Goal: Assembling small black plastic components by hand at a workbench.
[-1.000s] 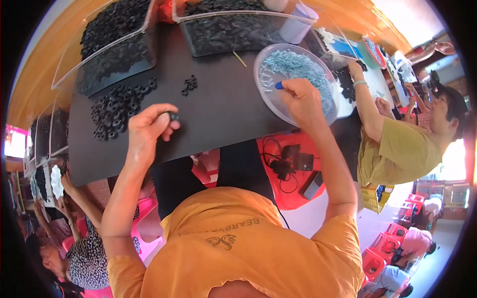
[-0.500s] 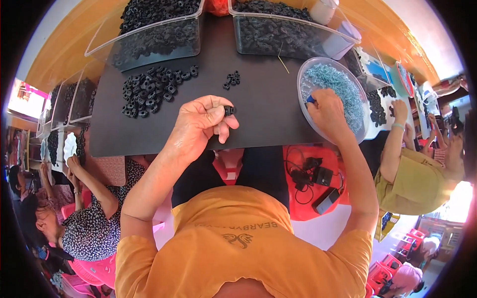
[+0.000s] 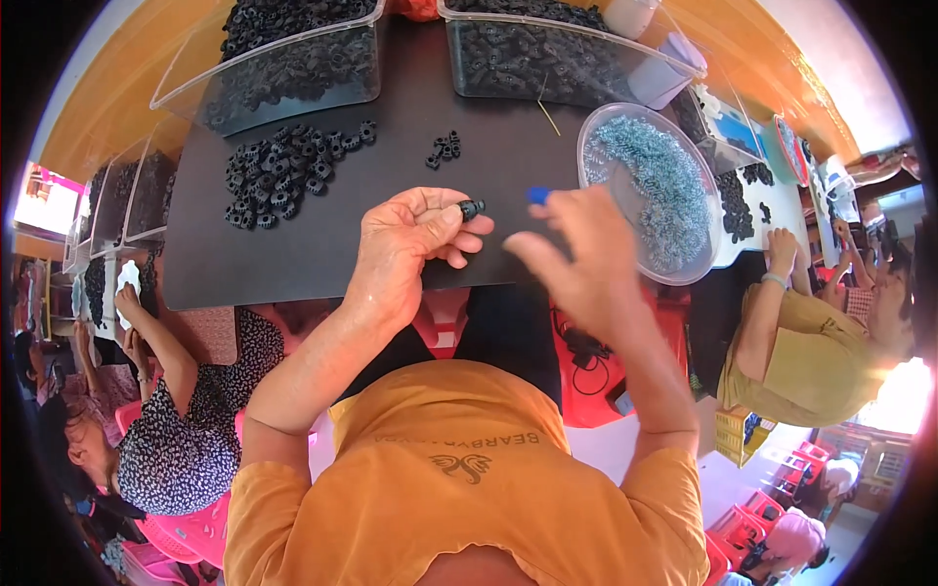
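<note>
Between the thumb and fingers of my left hand (image 3: 405,244) is a small black plastic piece (image 3: 473,209), held above the table's near edge. My right hand (image 3: 591,249) is in the air between that piece and a round clear tub (image 3: 583,161) of small bluish metal springs (image 3: 674,186). It is blurred by motion. A blue cover (image 3: 537,195) sits on one fingertip, and the thumb stands apart from it; I make out nothing between them. A pile of similar black pieces (image 3: 283,176) lies on the left of the table, with a small group (image 3: 445,148) farther right.
Two clear bins (image 3: 376,73) (image 3: 454,78) full of black pieces stand at the back of the dark table (image 3: 410,107). A thin yellowish stick (image 3: 549,117) lies near the tub. People sit at work on both sides. A red stool (image 3: 586,400) is below the table edge.
My right hand has come out of the tub of springs and moved left toward my left hand. My left hand keeps the black piece and has shifted slightly right. The view has shifted slightly.
</note>
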### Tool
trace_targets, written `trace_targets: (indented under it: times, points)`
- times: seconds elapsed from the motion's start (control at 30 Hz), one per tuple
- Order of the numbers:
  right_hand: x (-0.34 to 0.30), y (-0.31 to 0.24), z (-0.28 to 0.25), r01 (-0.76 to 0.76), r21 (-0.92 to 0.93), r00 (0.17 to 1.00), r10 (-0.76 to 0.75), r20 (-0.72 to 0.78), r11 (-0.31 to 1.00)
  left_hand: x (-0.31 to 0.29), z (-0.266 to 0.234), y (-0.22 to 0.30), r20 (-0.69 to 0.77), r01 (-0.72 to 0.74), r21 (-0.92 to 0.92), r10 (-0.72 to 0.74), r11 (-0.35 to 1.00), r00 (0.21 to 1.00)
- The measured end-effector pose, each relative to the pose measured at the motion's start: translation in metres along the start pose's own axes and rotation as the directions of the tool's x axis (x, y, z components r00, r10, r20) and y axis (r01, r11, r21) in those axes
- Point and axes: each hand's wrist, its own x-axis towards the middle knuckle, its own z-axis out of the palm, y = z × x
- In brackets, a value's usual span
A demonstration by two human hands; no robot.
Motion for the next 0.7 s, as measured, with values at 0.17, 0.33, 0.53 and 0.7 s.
trace_targets:
  times: [0.17,0.33,0.53,0.7]
  points:
    - [0.003,-0.007,0.033,0.122,0.068,0.99,-0.117,-0.074,0.99,-0.008,0.009,-0.005,0.048,-0.034,-0.064,0.037,0.997,0.998]
    - [0.001,-0.006,0.038,0.128,0.039,0.99,-0.126,-0.055,0.991,-0.006,0.001,-0.008,0.063,-0.008,-0.002,0.008,1.0,0.998]
    - [0.0,-0.003,0.047,0.167,-0.035,0.985,-0.168,-0.046,0.985,-0.005,-0.005,-0.014,0.058,0.002,0.041,-0.004,0.999,0.998]
    - [0.001,-0.002,0.053,0.222,-0.071,0.966,-0.229,-0.123,0.972,-0.006,-0.007,-0.015,0.076,0.001,0.01,-0.002,1.0,0.997]
